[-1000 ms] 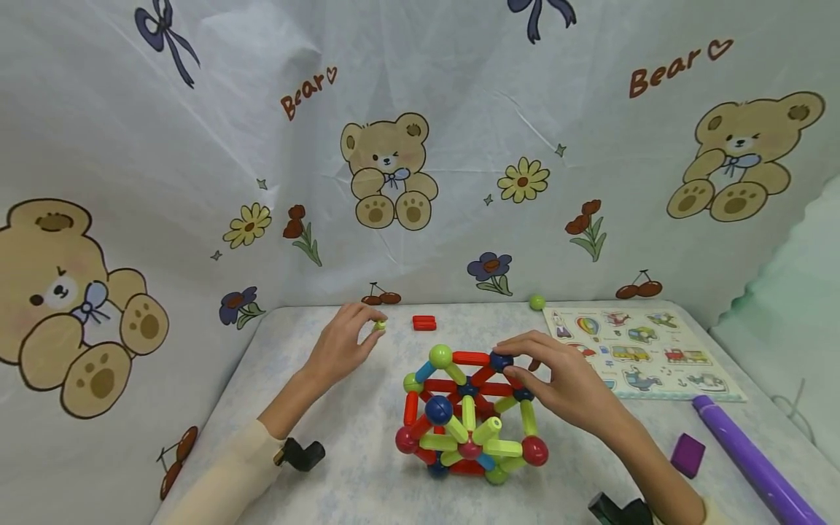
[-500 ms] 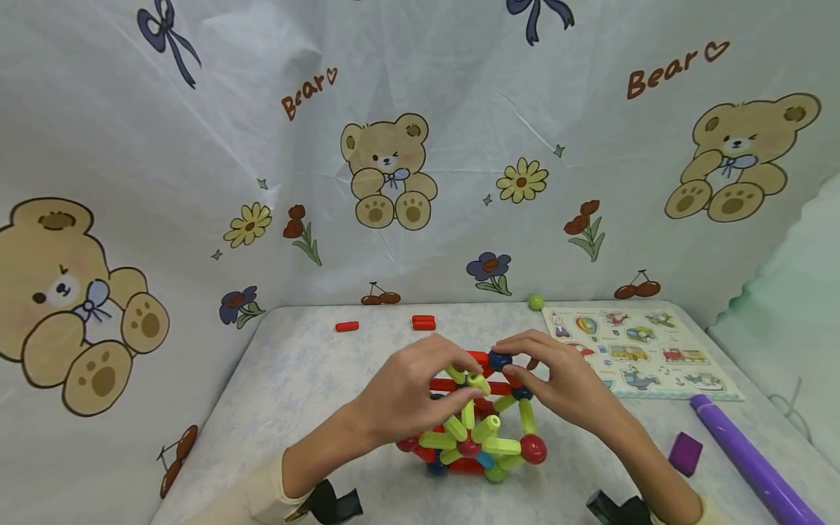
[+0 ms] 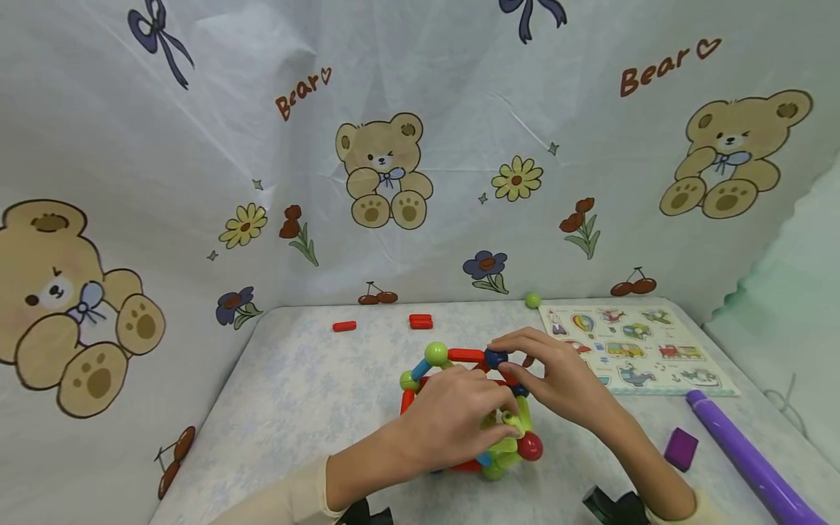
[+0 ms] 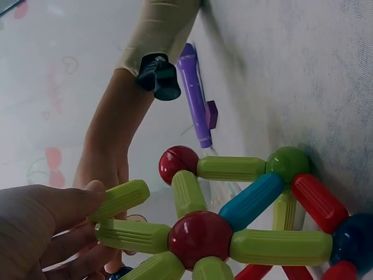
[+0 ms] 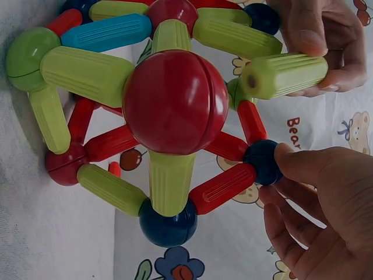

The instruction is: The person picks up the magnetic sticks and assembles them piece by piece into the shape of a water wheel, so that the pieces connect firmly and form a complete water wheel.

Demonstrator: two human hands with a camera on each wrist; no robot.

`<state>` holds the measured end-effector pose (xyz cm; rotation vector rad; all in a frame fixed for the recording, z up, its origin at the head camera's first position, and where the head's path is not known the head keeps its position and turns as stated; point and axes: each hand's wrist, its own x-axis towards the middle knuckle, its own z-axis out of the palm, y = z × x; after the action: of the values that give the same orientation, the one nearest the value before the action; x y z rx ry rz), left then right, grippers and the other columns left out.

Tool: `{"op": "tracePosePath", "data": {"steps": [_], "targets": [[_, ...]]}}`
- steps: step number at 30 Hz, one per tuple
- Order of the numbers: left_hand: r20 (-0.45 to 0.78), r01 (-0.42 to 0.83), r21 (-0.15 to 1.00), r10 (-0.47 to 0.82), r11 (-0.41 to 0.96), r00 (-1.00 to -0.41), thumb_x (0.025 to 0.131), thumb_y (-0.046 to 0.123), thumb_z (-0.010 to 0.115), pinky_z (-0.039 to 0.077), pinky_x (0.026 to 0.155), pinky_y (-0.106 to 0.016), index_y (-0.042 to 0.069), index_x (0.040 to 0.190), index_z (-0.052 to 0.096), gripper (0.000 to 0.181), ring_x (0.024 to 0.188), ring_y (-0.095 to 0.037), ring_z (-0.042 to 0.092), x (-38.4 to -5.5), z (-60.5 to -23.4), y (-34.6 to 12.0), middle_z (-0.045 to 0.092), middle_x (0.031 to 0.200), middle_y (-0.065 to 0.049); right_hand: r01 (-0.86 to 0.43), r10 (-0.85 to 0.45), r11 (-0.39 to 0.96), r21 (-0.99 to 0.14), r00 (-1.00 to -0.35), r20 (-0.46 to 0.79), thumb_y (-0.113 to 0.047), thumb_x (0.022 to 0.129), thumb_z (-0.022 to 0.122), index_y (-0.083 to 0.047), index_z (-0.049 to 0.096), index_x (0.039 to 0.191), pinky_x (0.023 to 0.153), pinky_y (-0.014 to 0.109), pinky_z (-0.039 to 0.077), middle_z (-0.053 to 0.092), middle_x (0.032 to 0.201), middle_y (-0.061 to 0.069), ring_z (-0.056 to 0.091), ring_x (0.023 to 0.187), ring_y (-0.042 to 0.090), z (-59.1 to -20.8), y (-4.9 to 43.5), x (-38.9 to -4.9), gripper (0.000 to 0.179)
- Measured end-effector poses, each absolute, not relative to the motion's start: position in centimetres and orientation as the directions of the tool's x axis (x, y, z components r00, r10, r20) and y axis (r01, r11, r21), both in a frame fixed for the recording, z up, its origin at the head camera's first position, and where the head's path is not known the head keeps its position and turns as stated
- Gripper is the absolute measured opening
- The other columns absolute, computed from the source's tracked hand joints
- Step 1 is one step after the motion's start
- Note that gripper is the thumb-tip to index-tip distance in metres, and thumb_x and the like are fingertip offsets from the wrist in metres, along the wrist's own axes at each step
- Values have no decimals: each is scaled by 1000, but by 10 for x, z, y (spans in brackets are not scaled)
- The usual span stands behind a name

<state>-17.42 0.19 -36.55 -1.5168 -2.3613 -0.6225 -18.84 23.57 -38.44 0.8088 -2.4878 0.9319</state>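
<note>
A frame of magnetic rods and balls (image 3: pixel 466 355) stands on the table, with red, yellow-green and light blue rods joined by coloured balls. My left hand (image 3: pixel 453 415) is in front of it, hiding much of its near side. Between thumb and fingers it pinches a loose yellow-green rod (image 4: pixel 125 198). One end of this rod lies close to the free end of another yellow-green rod (image 4: pixel 131 234), which sticks out from a dark red ball (image 4: pixel 201 239). My right hand (image 3: pixel 558 375) holds the dark blue ball (image 5: pixel 262 162) at the top of the frame between thumb and fingers.
Red rods (image 3: pixel 421 321) lie behind the frame, another red rod (image 3: pixel 344 327) further left. A green ball (image 3: pixel 533 300) sits by a picture board (image 3: pixel 636 350) at the back right. A purple tube (image 3: pixel 755 459) and a purple block (image 3: pixel 681 449) lie at the right.
My left hand has come from the back left of the table, with the yellow-green rod, over to the front of the frame. The right hand has stayed on the blue ball.
</note>
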Motion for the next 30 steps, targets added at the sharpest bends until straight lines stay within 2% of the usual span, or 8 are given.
{"op": "tracePosePath", "data": {"steps": [5, 9, 16, 23, 27, 30], "targets": [[395, 892, 198, 800, 406, -452, 95, 40, 84, 39, 77, -6, 25, 109, 81, 21, 88, 4, 66, -173, -367, 7, 79, 98, 17, -638, -390, 602, -480, -759, 521, 2, 90, 85, -21, 77, 127, 78, 27, 62, 75, 124, -5, 68, 99, 11, -385, 237, -189, 45], [387, 898, 152, 811, 413, -439, 96, 43, 83, 40, 78, -6, 27, 109, 81, 20, 88, 4, 66, -171, -366, 12, 79, 97, 19, -638, -387, 593, -492, -761, 521, 1, 90, 85, -22, 77, 127, 77, 23, 60, 75, 124, -5, 66, 94, 7, -386, 239, -190, 43], [345, 884, 118, 817, 452, -463, 96, 45, 82, 40, 73, -8, 26, 109, 81, 23, 84, 1, 67, -170, -371, 13, 80, 98, 17, -635, -395, 582, -508, -767, 506, 0, 91, 84, -22, 77, 128, 76, 23, 60, 74, 124, -6, 68, 97, 8, -387, 239, -192, 43], [349, 878, 122, 808, 463, -475, 95, 47, 82, 41, 75, -8, 27, 112, 81, 26, 86, 2, 68, -171, -372, 6, 80, 100, 16, -641, -404, 560, -526, -765, 502, -3, 95, 81, -20, 76, 130, 77, 25, 60, 75, 125, -4, 67, 100, 8, -386, 242, -196, 39], [381, 879, 146, 794, 455, -474, 94, 49, 83, 47, 84, -12, 26, 113, 81, 31, 90, 2, 68, -169, -369, -2, 79, 102, 15, -588, -332, 614, -526, -797, 504, -8, 102, 75, -15, 75, 131, 81, 25, 60, 76, 124, 1, 69, 100, 11, -387, 258, -203, 30], [426, 867, 197, 756, 459, -497, 94, 51, 83, 50, 86, -14, 24, 111, 81, 32, 94, 0, 67, -169, -366, -16, 78, 104, 14, -498, -237, 677, -542, -845, 480, -13, 106, 70, -11, 74, 132, 85, 18, 56, 75, 122, 7, 70, 102, 19, -389, 274, -219, 26]]}}
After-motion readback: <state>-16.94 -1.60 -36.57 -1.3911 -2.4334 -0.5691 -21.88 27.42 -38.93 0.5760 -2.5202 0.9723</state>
